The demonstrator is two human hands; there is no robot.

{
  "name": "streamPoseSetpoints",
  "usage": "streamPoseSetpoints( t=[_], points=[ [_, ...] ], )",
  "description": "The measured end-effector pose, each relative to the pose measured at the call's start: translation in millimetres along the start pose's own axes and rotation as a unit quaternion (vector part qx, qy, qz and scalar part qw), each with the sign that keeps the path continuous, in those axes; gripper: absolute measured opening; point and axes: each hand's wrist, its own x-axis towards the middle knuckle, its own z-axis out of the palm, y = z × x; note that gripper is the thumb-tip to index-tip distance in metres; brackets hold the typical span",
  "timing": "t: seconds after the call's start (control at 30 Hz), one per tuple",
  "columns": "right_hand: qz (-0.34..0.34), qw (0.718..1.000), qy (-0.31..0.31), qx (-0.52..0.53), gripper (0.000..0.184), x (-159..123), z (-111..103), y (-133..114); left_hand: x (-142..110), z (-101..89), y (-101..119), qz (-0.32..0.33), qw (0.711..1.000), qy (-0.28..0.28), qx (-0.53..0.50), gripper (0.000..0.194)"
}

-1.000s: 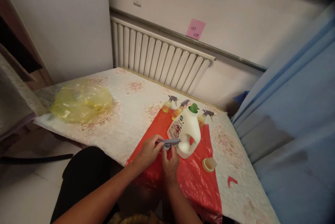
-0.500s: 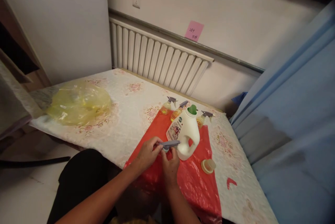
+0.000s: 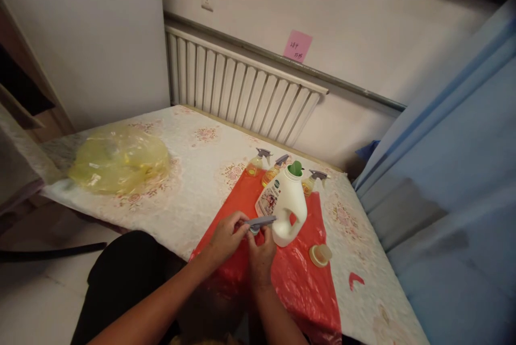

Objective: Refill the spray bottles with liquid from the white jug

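Note:
Between my hands is a grey trigger spray head (image 3: 261, 221), lying nearly level over the red plastic sheet (image 3: 298, 286). The fingers of my left hand (image 3: 226, 236) pinch its left end. My right hand (image 3: 262, 256) is closed around its underside, near a pale collar; whether a bottle hangs below is hidden. Just beyond stands a white detergent jug (image 3: 292, 200) with a green spout and its cap off. Behind the jug are three clear spray bottles with grey heads: a left one (image 3: 254, 165), a middle one (image 3: 270, 174) and a right one (image 3: 308, 186), holding yellowish liquid.
A pale cap (image 3: 320, 255) lies at the sheet's right side, with a red scrap (image 3: 356, 281) farther right. A crumpled yellow plastic bag (image 3: 121, 159) rests on the left of the flowered tablecloth (image 3: 189, 194). A radiator (image 3: 242, 87) and a blue curtain (image 3: 447, 173) border the table.
The camera view has shifted very slightly. Both hands keep their hold on the spray head, and nothing on the table has visibly moved.

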Motion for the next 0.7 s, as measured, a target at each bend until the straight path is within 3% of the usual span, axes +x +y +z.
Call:
streamPoseSetpoints(
  t=[0.17,0.43,0.57,0.7],
  points=[
    [-0.026,0.999,-0.037,0.012,0.028,-1,-3,0,0,-1.8,1,0.001,1.0,0.0,-0.008,0.013],
    [0.003,1.0,-0.029,-0.008,0.033,1,-1,2,-2,-2.8,0,-0.001,1.0,0.001,-0.02,0.015],
    [-0.012,0.996,-0.083,-0.037,0.053,-6,-4,17,-4,-7.4,-7,-0.012,0.999,0.029,-0.012,0.02],
    [0.01,0.994,-0.073,-0.083,0.072,-14,-1,37,-2,-12.5,-21,-0.023,0.998,0.053,0.031,0.021]
  ],
)
